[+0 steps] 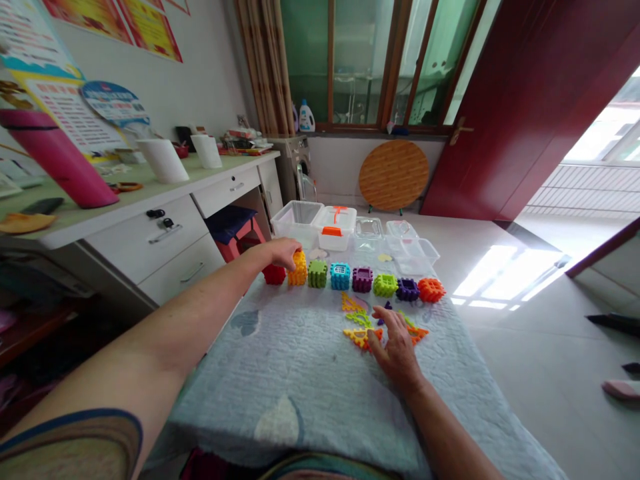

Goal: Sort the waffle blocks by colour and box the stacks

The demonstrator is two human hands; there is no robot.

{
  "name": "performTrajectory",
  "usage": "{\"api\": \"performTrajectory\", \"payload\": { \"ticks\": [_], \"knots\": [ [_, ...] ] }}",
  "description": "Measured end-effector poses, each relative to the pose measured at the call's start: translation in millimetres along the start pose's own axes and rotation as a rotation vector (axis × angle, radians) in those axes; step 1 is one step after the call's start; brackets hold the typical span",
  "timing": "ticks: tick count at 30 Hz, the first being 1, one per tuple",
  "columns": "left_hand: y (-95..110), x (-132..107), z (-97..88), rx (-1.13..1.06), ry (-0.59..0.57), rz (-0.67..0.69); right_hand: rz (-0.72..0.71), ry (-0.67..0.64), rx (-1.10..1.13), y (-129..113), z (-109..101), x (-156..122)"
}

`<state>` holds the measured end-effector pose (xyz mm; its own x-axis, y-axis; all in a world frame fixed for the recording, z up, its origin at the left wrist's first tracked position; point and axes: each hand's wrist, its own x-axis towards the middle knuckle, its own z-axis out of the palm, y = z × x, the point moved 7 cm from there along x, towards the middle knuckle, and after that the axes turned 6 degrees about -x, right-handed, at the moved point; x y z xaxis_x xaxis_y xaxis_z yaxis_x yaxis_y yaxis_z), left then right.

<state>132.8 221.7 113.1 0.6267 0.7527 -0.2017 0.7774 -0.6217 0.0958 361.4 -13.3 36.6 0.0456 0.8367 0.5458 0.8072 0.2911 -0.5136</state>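
Observation:
My left hand (285,253) reaches to the far left of a row of interlocking plastic cubes, its fingers closed on the upper part of the yellow cube (299,272). Beside that stands a red cube (275,275), partly behind the hand. Rightward along the row come a green cube (317,274), a blue cube (341,276), a purple cube (363,280), a lime cube (385,285), a dark violet cube (407,289) and an orange cube (432,290). My right hand (398,347), fingers apart, hovers at or over loose triangular pieces, including a yellow triangle (357,337); it hides some of them.
Behind the cubes stand a clear bin (297,217), a white box with orange latches (337,239) and clear plastic containers (413,252). A patterned cloth (310,360) covers the table. A desk (150,233) and a stool (233,223) are at left.

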Motion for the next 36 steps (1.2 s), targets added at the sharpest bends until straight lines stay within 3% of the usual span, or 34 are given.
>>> {"api": "performTrajectory", "payload": {
  "ticks": [6, 12, 15, 19, 21, 23, 28, 31, 36],
  "knots": [
    [-4, 7, 8.7, 0.056, -0.05, -0.04, -0.01, 0.007, -0.002, -2, -1, 0],
    [-3, 3, 4.3, 0.056, -0.048, -0.034, -0.003, -0.002, 0.006, -1, -1, 0],
    [7, -10, -8.4, 0.085, 0.095, -0.004, 0.007, 0.002, 0.006, 0, -1, 0],
    [55, -51, -19.6, 0.062, 0.42, 0.181, 0.015, 0.031, -0.001, 3, -6, 1],
    [86, -71, -5.7, -0.042, 0.461, 0.277, 0.028, 0.07, -0.011, 5, -10, 1],
    [114, -84, 20.4, -0.158, 0.408, 0.35, 0.045, 0.112, -0.019, 8, -14, 2],
    [156, -78, 86.5, -0.302, 0.266, 0.376, 0.049, 0.131, -0.053, 8, -16, 1],
    [162, -62, 100.9, -0.336, 0.287, 0.322, 0.035, 0.071, -0.107, 7, -10, 1],
    [166, -43, 103.5, -0.288, 0.387, 0.25, 0.029, -0.084, -0.19, 2, 1, 0]
  ]
}}
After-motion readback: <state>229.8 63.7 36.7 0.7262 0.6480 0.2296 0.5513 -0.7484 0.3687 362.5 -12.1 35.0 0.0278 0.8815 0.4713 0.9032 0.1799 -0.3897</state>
